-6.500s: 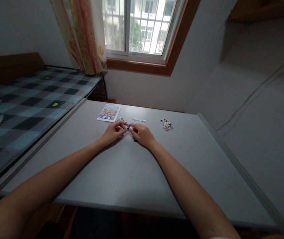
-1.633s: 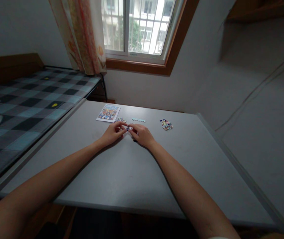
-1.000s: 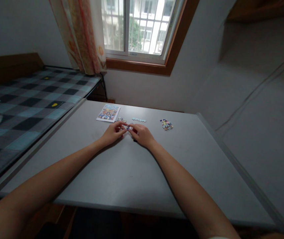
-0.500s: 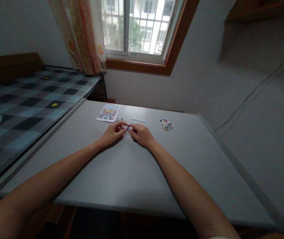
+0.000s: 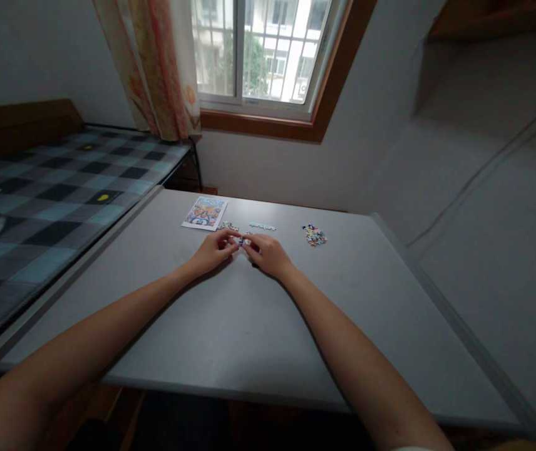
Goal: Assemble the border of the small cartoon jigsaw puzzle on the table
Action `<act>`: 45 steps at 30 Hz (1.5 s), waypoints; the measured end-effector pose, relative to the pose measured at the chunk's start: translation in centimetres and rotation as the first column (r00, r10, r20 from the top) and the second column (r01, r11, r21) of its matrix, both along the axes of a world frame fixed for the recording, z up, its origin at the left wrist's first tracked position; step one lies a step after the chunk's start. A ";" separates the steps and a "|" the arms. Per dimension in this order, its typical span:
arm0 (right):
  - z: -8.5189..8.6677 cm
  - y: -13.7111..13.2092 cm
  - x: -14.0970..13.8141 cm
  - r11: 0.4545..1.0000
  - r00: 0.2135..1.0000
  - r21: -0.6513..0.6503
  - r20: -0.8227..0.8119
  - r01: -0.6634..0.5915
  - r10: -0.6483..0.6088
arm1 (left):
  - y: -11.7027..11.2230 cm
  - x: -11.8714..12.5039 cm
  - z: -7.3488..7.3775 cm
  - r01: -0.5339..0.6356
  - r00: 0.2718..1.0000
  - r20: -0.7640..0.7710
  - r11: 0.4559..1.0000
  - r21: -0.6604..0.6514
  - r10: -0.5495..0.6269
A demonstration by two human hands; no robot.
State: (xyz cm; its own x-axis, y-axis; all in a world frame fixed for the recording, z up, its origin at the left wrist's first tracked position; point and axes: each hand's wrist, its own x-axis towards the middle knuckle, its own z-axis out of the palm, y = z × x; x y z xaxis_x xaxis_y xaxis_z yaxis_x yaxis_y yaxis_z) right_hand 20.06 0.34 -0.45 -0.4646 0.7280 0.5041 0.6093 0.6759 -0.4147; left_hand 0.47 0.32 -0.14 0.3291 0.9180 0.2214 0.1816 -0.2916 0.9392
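Observation:
Small purple-and-white jigsaw pieces [image 5: 242, 241] sit between the fingertips of my two hands, over the middle of the table. My left hand [image 5: 215, 249] pinches them from the left, thumb and fingers closed. From the right, my right hand [image 5: 268, 253] grips them in the same way. Just beyond my left hand lies a cluster of loose jigsaw pieces [image 5: 228, 226], partly hidden by the fingers. A joined strip of pale blue jigsaw pieces [image 5: 262, 226] rests behind my right hand. Under my right hand a small dark object [image 5: 255, 265] shows, too little of it to name.
A colourful picture sheet [image 5: 205, 213] lies at the table's back left. Farther right is a pile of jigsaw pieces [image 5: 315, 235]. The white table [image 5: 249, 338] borders a bed with a checked cover [image 5: 61, 207] on the left; a window [image 5: 268, 56] is ahead.
Both hands stay almost in place, with only a slight shift of the pieces between the fingertips. The sheet, strip and piles have not moved.

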 end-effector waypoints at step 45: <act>0.1 0.0 0.0 1.000 1.000 -0.009 0.017 0.011 -0.011 | 0.1 -0.1 -0.1 0.018 1.000 -0.017 1.000 0.018 -0.018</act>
